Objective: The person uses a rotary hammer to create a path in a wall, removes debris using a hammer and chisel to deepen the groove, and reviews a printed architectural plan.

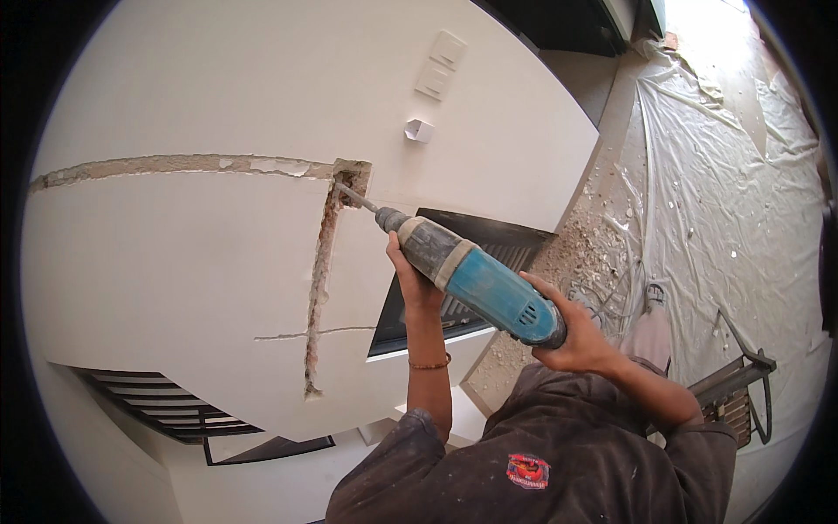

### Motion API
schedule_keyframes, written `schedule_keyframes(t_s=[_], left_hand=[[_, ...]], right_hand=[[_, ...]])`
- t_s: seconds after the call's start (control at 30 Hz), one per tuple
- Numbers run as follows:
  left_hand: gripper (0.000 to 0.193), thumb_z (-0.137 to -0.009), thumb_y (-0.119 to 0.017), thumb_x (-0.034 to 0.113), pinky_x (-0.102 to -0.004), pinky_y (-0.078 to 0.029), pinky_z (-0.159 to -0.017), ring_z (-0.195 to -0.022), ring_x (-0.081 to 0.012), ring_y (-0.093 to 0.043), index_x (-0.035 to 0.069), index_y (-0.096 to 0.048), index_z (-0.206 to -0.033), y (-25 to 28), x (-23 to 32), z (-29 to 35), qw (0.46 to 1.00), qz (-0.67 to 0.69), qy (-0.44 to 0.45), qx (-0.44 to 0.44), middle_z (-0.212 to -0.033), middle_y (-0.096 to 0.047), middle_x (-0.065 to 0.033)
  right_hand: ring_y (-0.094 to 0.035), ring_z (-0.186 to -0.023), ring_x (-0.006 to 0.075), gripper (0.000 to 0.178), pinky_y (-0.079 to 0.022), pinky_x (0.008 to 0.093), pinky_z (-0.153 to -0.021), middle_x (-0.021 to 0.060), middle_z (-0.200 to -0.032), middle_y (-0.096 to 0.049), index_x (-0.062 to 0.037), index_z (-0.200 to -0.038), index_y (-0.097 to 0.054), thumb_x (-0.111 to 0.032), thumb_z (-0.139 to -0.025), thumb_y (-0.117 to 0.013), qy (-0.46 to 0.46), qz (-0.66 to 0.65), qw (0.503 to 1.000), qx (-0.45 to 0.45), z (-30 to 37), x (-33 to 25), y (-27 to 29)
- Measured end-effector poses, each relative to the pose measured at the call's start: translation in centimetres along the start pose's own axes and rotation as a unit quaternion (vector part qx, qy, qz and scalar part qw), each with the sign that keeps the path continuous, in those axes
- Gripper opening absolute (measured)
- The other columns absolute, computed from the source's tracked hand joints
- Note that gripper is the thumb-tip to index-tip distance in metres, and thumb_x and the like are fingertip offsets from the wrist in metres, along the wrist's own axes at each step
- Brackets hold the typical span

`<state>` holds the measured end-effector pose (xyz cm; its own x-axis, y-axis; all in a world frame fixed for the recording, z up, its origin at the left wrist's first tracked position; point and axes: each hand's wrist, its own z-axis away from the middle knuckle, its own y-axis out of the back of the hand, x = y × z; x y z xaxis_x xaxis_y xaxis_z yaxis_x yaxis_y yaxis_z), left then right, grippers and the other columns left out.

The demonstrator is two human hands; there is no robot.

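A blue and grey demolition hammer [476, 275] spans both my hands, pointing up and left at a white wall [192, 87]. Its chisel bit [358, 197] reaches into a rough square recess [353, 168] cut in the wall. My left hand [412, 272] wraps the grey front housing from below, fingers partly hidden behind it. At the rear end, my right hand [572, 327] grips the handle; the trigger is out of sight. From the recess a chased channel [319, 271] runs down and another channel [192, 164] runs left, both showing bare masonry.
Rubble [576, 227] lies along the wall's foot beside plastic sheeting [724, 210] on the floor. Switch plates [441, 63] and a small white box [418, 131] sit on the wall. A dark louvred panel [463, 253] is below the hammer. A metal-framed stool or step [733, 384] stands at right.
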<state>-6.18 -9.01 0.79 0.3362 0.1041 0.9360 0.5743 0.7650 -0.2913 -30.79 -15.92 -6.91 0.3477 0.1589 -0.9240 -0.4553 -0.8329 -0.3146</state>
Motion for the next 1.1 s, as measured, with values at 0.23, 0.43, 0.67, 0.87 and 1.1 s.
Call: schedule_keyframes(t_s=[0.23, 0.43, 0.67, 0.87, 1.1], left_hand=[[0.051, -0.095, -0.036, 0.057, -0.0377, -0.052, -0.082, -0.089, -0.0198, -0.062, 0.01, -0.056, -0.104, 2.0, 0.4, -1.6, 0.999, -0.02, 0.009, -0.037, -0.095, -0.063, -0.0059], [0.049, -0.096, -0.035, 0.054, -0.0362, -0.052, -0.079, -0.085, -0.0198, -0.063, 0.01, -0.056, -0.104, 3.8, 1.9, -4.2, 0.999, -0.025, 0.003, -0.021, -0.092, -0.064, -0.007], [0.048, -0.096, -0.037, 0.053, -0.036, -0.05, -0.085, -0.092, -0.0183, -0.061, 0.01, -0.055, -0.107, 4.1, 0.8, -5.8, 0.999, 0.029, 0.016, 0.001, -0.098, -0.062, -0.0053], [0.048, -0.095, -0.042, 0.051, -0.0357, -0.049, -0.086, -0.098, -0.0168, -0.058, 0.009, -0.055, -0.113, 4.6, -5.5, -3.5, 0.994, -0.091, 0.013, 0.061, -0.106, -0.058, -0.0052], [0.044, -0.093, -0.049, 0.047, -0.035, -0.047, -0.087, -0.098, -0.0163, -0.057, 0.009, -0.055, -0.114, 3.5, -8.5, -0.5, 0.993, -0.026, 0.109, 0.032, -0.108, -0.058, -0.0054]], right_hand=[[-0.058, -0.113, 0.0345, 0.088, -0.041, 0.0365, -0.098, 0.023, -0.119, -0.059, -0.0044, -0.143, -0.033, -0.007, -0.062, -0.068, 0.018, -0.001, 1.0, 0.006, -1.2, 2.8, -1.6], [-0.054, -0.119, 0.0324, 0.089, -0.038, 0.0365, -0.102, 0.0204, -0.125, -0.055, -0.0059, -0.144, -0.031, -0.004, -0.063, -0.068, -0.035, -0.032, 0.999, -0.014, -4.7, 3.8, -3.5], [-0.047, -0.124, 0.0232, 0.086, -0.034, 0.0332, -0.104, 0.017, -0.133, -0.048, -0.0027, -0.143, -0.031, -0.001, -0.064, -0.064, -0.036, -0.075, 0.996, -0.021, -5.8, 5.2, -2.0], [-0.046, -0.125, 0.0226, 0.084, -0.033, 0.0323, -0.104, 0.0161, -0.133, -0.048, 0.0006, -0.14, -0.034, -0.005, -0.063, -0.068, -0.198, -0.073, 0.976, -0.046, 0.2, 11.6, 1.8], [-0.043, -0.127, 0.0212, 0.088, -0.03, 0.0322, -0.106, 0.0159, -0.137, -0.045, 0.0034, -0.141, -0.03, -0.006, -0.064, -0.07, -0.135, 0.009, 0.991, -0.017, 5.8, 11.5, 3.3]])
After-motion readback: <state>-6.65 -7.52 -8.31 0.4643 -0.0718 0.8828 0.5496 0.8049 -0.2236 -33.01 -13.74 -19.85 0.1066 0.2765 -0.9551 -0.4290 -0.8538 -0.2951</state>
